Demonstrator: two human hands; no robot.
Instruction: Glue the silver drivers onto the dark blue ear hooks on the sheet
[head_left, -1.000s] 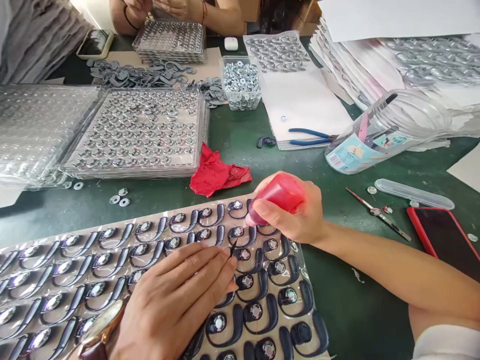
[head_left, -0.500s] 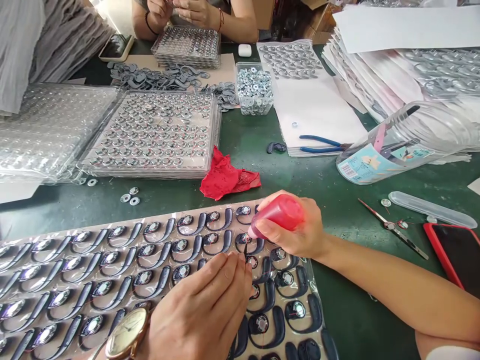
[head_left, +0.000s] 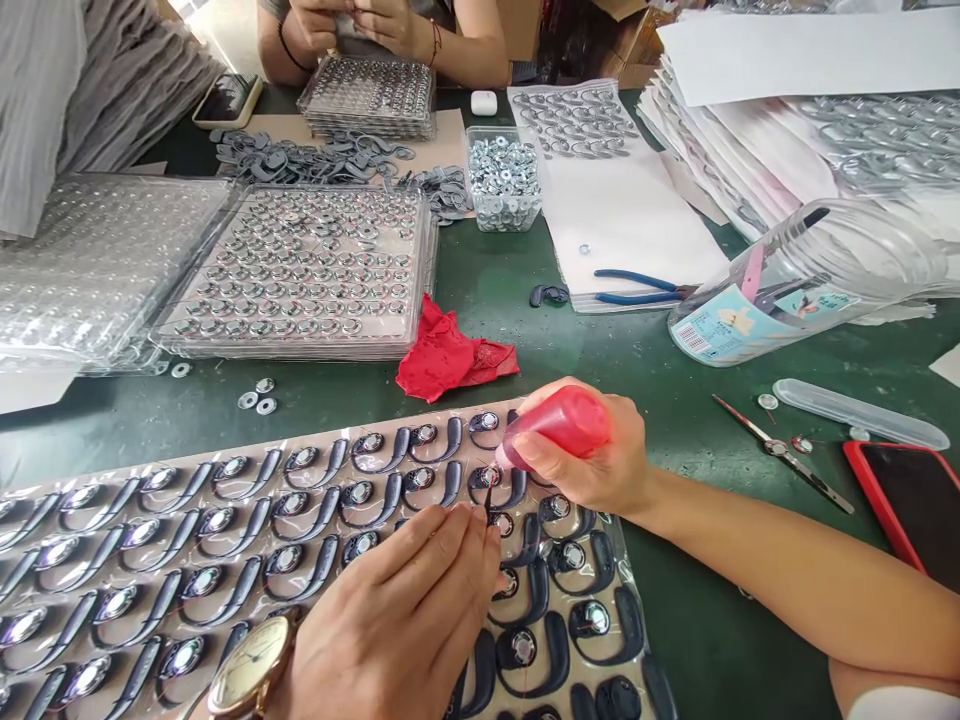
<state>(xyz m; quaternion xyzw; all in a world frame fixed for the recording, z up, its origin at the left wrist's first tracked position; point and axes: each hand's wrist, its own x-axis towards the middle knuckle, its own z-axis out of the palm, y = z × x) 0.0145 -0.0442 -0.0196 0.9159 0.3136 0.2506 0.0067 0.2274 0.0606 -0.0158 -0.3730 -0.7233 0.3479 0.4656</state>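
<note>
Two hands work over a tray [head_left: 186, 463] of dark ear hooks on a green desk [head_left: 487, 285], in the head view. The right hand [head_left: 600, 465], at the tray's far right corner, is wrapped around a red bottle [head_left: 566, 425] whose long axis slants down and left. The left hand [head_left: 420, 590], over the tray, pinches a dark pointed tool [head_left: 489, 492] aimed away from the wearer. Both tips meet at one small round part [head_left: 491, 477] on the tray, just beyond the left fingertips and left of the right hand; neither hand is clearly nearer. Actual contact cannot be told.

Bright light blows out the background [head_left: 223, 35] at upper left and glints on the near metallic discs [head_left: 90, 677].
</note>
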